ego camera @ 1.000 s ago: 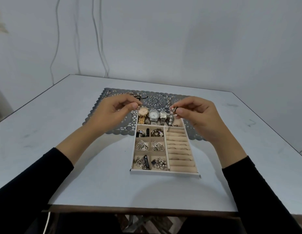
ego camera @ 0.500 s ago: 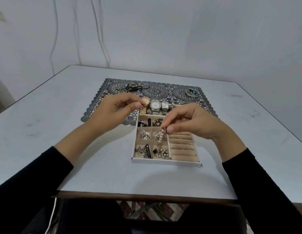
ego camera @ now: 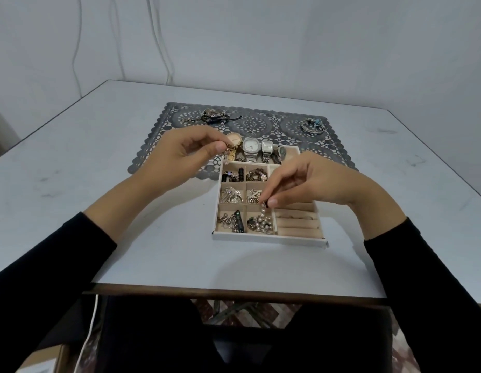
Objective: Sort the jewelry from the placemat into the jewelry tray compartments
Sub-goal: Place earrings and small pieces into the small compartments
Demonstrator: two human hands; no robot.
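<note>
A white jewelry tray (ego camera: 269,240) with beige compartments lies on the table, its far end on the grey lace placemat (ego camera: 261,125). My right hand (ego camera: 306,181) pinches a pearl bead bracelet (ego camera: 263,216), which hangs down into the near middle compartment. At the tray's far left corner my left hand (ego camera: 191,152) pinches a small pale dangling piece (ego camera: 226,154). Several watches (ego camera: 251,146) sit in the far compartment. On the placemat lie a dark corded bracelet (ego camera: 212,115) at far left and silver rings with a blue stone (ego camera: 312,125) at far right.
The tray's right side holds beige ring rolls (ego camera: 298,224). The small compartments contain rings, chains and beads. The white table's front edge (ego camera: 234,289) is close to me, a wall with cables stands behind, and a white cord hangs below left.
My right hand moved from the tray's far end toward me and lowered the pearl bracelet into the near middle compartment. My left hand stayed at the far left corner.
</note>
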